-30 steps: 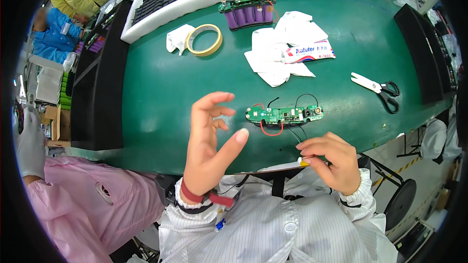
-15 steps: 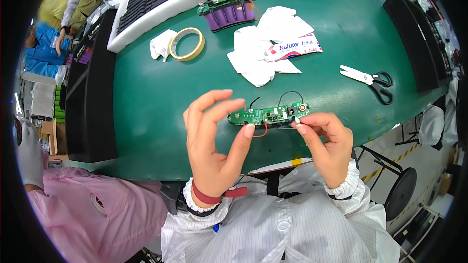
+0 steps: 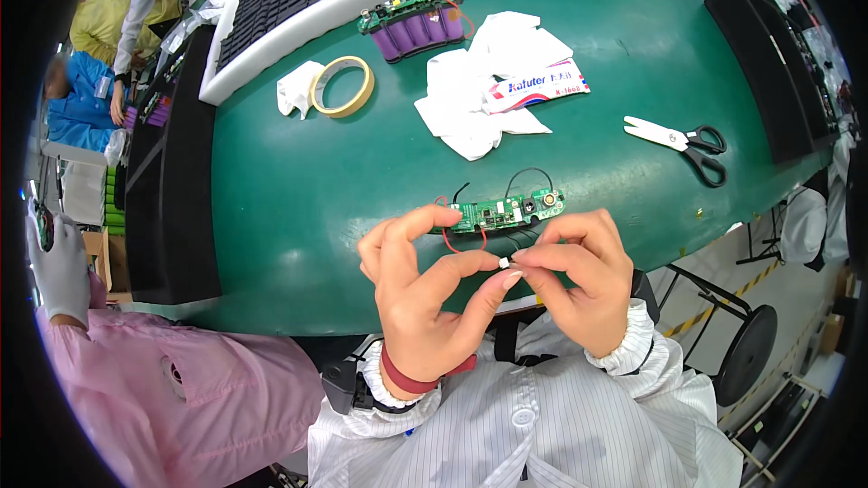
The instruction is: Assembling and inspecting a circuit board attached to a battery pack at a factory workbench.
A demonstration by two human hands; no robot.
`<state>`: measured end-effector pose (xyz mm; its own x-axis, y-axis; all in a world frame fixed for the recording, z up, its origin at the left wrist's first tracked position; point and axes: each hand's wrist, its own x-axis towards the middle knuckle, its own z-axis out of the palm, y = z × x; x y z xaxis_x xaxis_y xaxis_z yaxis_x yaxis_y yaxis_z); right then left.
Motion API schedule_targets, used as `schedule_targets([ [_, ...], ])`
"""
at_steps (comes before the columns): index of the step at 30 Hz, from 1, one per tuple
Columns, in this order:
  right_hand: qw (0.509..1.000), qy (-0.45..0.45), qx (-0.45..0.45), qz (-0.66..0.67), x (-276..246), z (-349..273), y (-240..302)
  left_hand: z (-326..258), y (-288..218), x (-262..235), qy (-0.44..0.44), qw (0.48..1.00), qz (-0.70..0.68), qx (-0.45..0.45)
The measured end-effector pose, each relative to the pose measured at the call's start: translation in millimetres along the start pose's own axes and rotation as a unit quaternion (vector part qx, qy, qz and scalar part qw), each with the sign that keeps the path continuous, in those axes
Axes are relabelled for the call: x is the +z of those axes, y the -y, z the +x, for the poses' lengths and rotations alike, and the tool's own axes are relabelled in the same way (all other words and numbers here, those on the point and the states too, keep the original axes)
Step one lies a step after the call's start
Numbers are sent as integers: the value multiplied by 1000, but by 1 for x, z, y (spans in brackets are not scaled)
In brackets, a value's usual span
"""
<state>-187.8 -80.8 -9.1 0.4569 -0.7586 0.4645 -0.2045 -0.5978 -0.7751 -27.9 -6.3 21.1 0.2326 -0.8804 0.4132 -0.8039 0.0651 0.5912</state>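
In front of me, a narrow green circuit board [image 3: 493, 214] lies on the table, with red and black wires looping from it. My left hand [image 3: 423, 294] reaches over its left end, a fingertip resting on the board. The index finger and thumb of that hand close around a small white connector [image 3: 504, 263] just in front of the board. From the other side my right hand [image 3: 583, 280] pinches the same connector at its wire end. Thin dark wires run from there toward the board; the fingertips partly hide them.
Farther back are a purple battery pack [image 3: 418, 34] with a green board, a yellow tape roll [image 3: 366, 98], white cloths [image 3: 449, 90], a glue tube box [image 3: 551, 86] and scissors [image 3: 674, 138]. A white foam tray [image 3: 212, 86] and black bins [image 3: 172, 208] stand left. A person in pink [image 3: 208, 380] sits beside me.
Both hands have come nearer to me and together, drawing the white connector away from the board's front edge. My left index finger and thumb have closed in on it.
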Motion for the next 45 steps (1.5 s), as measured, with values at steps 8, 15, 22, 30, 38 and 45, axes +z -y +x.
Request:
schedule_targets([
  [8, 999, -10, 9, 38, 4, -6, 0, -15, 7, 6, 2, 995, -71, -69],
  [15, 999, 16, 4, 33, 0, -7, 0, -21, 7, 9, 2, 991, -98, -96],
  [22, 998, 31, 12, 48, -1, -5, 2, -22, 9, 9, -1, 987, -119, -112],
  [30, 998, 39, 13, 50, -2, -6, 5, -22, 8, 8, -4, 986, -122, -113],
  [38, 997, 18, 42, 56, 1, -5, 0, -18, 6, 6, -24, 986, -125, -108],
  [45, 987, 5, 119, 112, 3, -8, 1, -15, 4, 9, -35, 996, -50, -58],
])
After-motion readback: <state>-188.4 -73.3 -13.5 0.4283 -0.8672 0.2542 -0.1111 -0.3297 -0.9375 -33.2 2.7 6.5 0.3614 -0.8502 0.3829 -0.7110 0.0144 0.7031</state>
